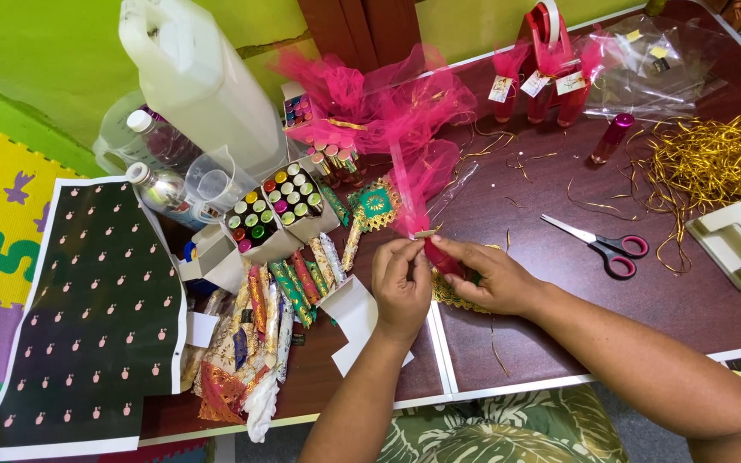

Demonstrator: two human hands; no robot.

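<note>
Both hands meet over the table (559,283): the right hand (495,276) grips a small red bottle (443,257) wrapped in pink net (413,184), and the left hand (400,279) pinches the net's neck just above it. Wrapping looks underway; tying it shut needs steady fingers.

White tags (535,85) on pink bottles (far side); vial boxes (278,210) centre-left.

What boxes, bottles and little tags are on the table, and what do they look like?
Big jug: far left, white plastic, tilted.
Two open boxes: left of middle, white card, full of small bottles with coloured caps.
Paper tags: far side, small white squares with gold, tied to pink-wrapped bottles.
Clear bottles: beside the jug, white caps.
Clear plastic bags: far right corner, crinkly.
</note>
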